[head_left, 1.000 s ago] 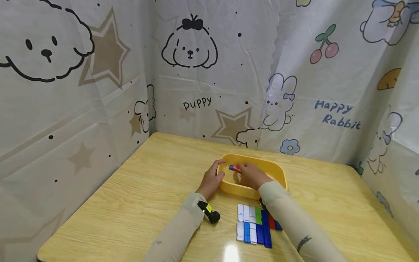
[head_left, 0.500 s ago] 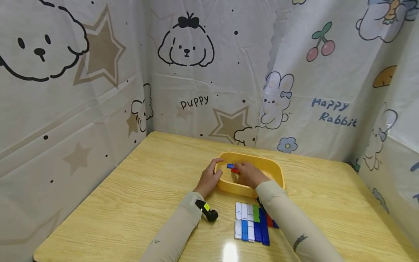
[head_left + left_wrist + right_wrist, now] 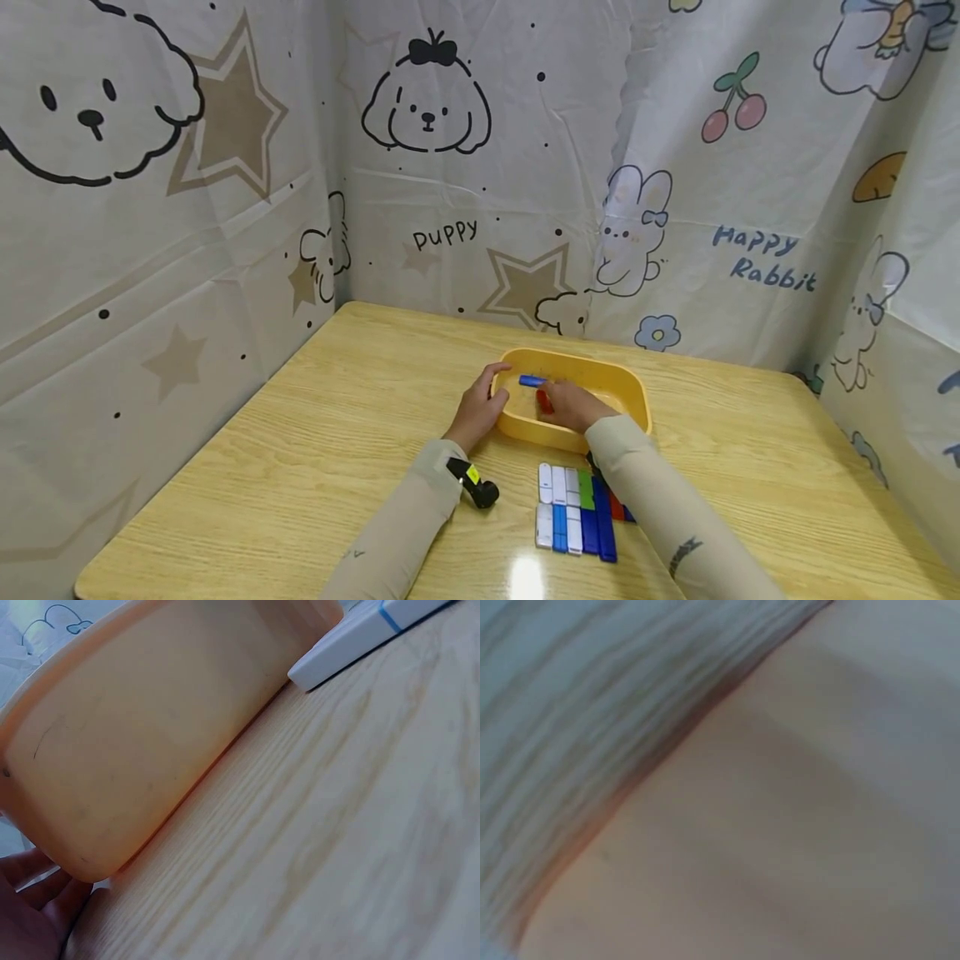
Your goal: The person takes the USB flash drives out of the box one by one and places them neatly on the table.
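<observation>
A yellow plastic bin (image 3: 536,431) stands on the table. My left hand (image 3: 477,410) grips its left end, fingers at the rim and thumb on the near side; in the left wrist view its fingers (image 3: 45,889) touch the bin's corner. My right hand (image 3: 573,406) reaches inside and pinches a small red piece (image 3: 543,402), partly hidden by the fingers. Near those fingertips a blue stick-like piece (image 3: 532,381) lies on the bin's floor. The right wrist view shows only the blurred bin wall (image 3: 765,825) and table, no hand.
In front of the bin, several flat pieces lie side by side in two rows: white pieces (image 3: 558,485), a green piece (image 3: 586,489), a long dark blue piece (image 3: 604,521) and a red piece (image 3: 617,507). The right sleeve (image 3: 675,508) covers part of them. Printed curtains enclose the table.
The red piece has turned from lying crosswise to standing more upright in my right fingers. The blue piece now lies apart from it on the bin's floor. My left hand keeps its place.
</observation>
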`<state>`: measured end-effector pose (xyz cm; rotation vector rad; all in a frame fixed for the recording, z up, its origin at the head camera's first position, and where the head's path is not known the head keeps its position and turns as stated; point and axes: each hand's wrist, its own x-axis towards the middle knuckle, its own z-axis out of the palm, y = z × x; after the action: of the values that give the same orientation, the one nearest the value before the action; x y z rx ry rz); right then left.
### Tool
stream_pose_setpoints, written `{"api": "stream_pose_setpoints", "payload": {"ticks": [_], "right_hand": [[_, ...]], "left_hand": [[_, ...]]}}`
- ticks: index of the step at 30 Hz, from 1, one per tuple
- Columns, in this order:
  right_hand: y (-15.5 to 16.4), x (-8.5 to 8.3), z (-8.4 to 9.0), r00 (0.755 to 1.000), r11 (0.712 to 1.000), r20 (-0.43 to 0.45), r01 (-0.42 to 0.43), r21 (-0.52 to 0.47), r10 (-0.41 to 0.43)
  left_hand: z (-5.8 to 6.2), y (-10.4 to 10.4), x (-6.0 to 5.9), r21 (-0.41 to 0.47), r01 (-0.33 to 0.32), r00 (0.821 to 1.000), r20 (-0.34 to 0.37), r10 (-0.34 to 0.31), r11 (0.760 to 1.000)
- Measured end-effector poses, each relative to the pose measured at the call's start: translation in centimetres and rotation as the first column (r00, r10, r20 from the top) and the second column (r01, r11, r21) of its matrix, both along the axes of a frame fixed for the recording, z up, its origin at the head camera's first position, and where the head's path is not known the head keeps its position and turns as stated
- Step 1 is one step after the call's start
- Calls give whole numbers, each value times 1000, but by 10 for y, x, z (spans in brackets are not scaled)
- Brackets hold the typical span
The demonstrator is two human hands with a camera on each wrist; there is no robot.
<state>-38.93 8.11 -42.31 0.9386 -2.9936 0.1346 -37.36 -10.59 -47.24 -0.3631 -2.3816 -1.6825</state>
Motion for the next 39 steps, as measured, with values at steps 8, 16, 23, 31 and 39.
{"api": "stream_pose_setpoints", "payload": {"ticks": [8,16,23,31,39], "right_hand": [[-1,0,1,999,998,43,35,-44,-33],[-2,0,1,988,990,90,130,-50,-125],[-2,1,1,983,986,101,158,-57,-152],[0,-6,0,981,984,127,156,-81,-145],[6,-3,8,982,984,129,150,-100,-136]], "left_hand": [[0,0,0,-6,2,1000,10,-2,1000],[2,0,1,-8,0,1000,-3,0,1000],[2,1,3,-5,3,1000,6,-3,1000],[2,0,2,-8,-9,1000,-8,9,1000],[0,-1,1,-16,-16,1000,-14,16,1000]]}}
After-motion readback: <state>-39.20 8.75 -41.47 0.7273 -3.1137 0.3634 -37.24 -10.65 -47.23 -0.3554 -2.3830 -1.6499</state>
